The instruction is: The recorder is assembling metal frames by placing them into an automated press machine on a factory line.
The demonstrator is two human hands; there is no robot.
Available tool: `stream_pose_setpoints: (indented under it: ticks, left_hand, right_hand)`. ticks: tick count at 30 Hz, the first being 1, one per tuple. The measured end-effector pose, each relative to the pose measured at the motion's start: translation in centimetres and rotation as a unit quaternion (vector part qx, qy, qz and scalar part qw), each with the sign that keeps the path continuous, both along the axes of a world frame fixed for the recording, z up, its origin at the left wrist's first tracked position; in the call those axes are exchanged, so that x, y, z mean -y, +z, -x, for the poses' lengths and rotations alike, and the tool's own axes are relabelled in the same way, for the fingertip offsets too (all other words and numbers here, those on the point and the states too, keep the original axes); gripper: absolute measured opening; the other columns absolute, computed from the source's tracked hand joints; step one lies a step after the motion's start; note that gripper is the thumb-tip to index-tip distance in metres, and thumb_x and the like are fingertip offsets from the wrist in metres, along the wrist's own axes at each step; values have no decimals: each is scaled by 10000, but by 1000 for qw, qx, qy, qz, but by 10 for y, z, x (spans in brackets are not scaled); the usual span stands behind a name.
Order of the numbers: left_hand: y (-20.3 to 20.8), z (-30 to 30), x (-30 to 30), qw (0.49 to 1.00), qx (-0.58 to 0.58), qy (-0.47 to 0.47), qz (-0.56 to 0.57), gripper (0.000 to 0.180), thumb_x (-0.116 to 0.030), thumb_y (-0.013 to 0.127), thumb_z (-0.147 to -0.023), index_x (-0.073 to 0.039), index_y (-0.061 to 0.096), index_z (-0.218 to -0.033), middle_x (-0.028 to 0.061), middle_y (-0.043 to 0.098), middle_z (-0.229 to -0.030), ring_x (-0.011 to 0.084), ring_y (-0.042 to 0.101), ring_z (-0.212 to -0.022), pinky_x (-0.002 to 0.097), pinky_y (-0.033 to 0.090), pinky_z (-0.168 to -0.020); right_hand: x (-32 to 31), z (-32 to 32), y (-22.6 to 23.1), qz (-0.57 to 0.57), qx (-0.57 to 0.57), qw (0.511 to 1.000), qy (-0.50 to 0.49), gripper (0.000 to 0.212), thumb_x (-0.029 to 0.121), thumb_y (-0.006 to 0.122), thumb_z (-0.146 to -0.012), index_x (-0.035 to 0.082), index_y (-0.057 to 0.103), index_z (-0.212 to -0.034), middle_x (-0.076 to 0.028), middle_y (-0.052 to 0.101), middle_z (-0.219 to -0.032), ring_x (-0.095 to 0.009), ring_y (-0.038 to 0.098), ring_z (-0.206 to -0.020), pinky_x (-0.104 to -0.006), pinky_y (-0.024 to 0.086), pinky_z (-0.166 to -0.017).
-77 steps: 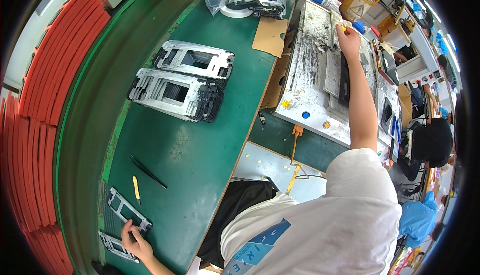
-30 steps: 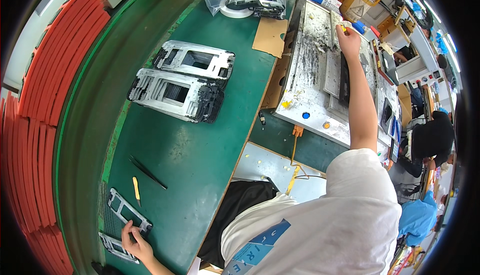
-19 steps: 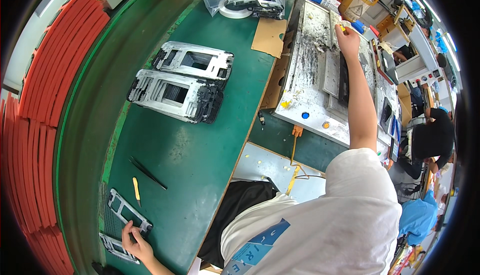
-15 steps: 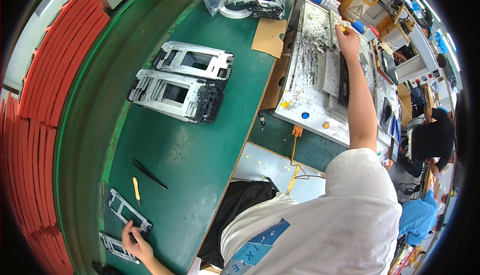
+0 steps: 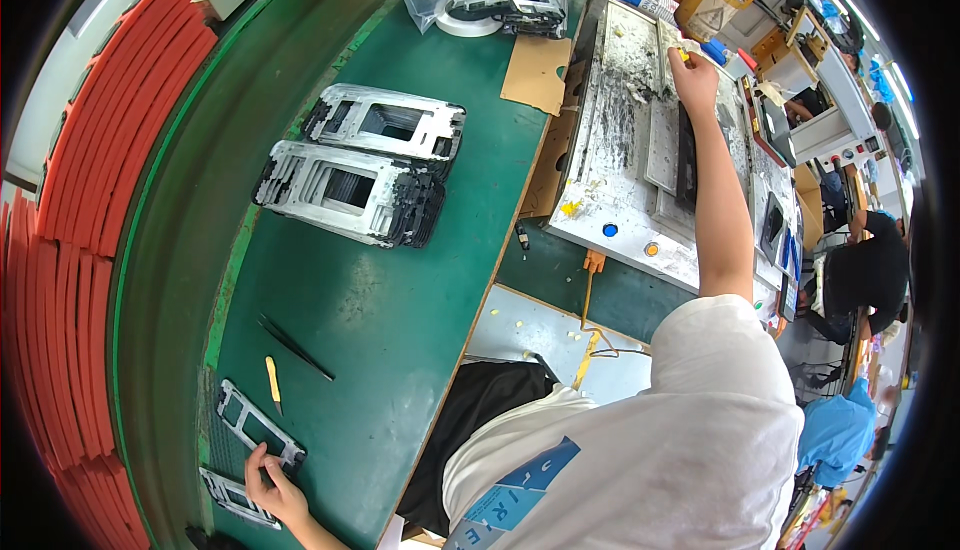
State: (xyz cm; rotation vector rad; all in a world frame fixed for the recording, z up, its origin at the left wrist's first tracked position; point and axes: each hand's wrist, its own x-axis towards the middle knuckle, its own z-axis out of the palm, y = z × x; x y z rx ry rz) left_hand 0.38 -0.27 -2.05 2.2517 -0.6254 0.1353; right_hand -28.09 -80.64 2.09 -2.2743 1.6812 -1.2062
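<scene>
Silver-and-black rectangular metal-looking frame (image 5: 243, 418) lay lower left in the head view on the green surface (image 5: 370, 350), under the left hand (image 5: 276, 494), whose grip was unclear; upper right, the right hand (image 5: 696, 82) pinched a small yellow object (image 5: 685, 54).

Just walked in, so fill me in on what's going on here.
A person works at a green table. Their left hand is at the near end of a slim rectangular metal frame, beside a second frame. Their right hand reaches over a scuffed white machine, with something small and yellow at its fingers; whether it is gripped is unclear. Black tweezers and a yellow-handled tool lie on the table, beyond them two neighbouring stacks of frames.
</scene>
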Motion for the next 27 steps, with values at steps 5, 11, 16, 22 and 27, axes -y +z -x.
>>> stream_pose_setpoints:
  ticks: [5,11,16,22,27]
  left_hand:
    - [1,0,1,1000,-2,6,4,215,-52,551,-939,66,661,-1080,93,583,-737,177,529,-660,310,435,-634]
    - [2,0,1,1000,2,3,-3,213,-56,553,-941,63,660,-1082,94,585,-741,181,535,-662,313,437,-637]
    - [1,1,0,1000,2,3,-2,212,-57,553,-943,64,660,-1081,94,584,-742,183,543,-669,312,440,-639]
    - [1,0,0,1000,7,1,-6,209,-55,553,-942,63,662,-1075,95,585,-742,184,542,-667,315,440,-637]
    - [0,0,0,1000,1,3,-3,208,-53,553,-941,64,661,-1075,96,584,-746,185,540,-669,315,439,-637]
  right_hand:
    - [1,0,0,-9,4,1000,0,543,492,667,-824,-50,682,-800,-218,654,-690,-348,657,-662,-415,510,-682]
    - [1,0,0,-3,-6,1000,-3,544,499,671,-822,-45,686,-807,-218,652,-687,-354,648,-655,-419,507,-678]
    - [2,0,-2,0,-9,1000,-11,548,507,666,-826,-40,685,-797,-214,651,-684,-358,644,-655,-423,506,-681]
    - [1,1,0,-9,-8,1000,-4,544,511,668,-824,-30,669,-770,-205,638,-662,-355,633,-638,-431,496,-661]
    - [2,0,-2,-2,-9,1000,-4,541,507,667,-826,-29,661,-757,-200,630,-651,-351,625,-625,-429,493,-654]
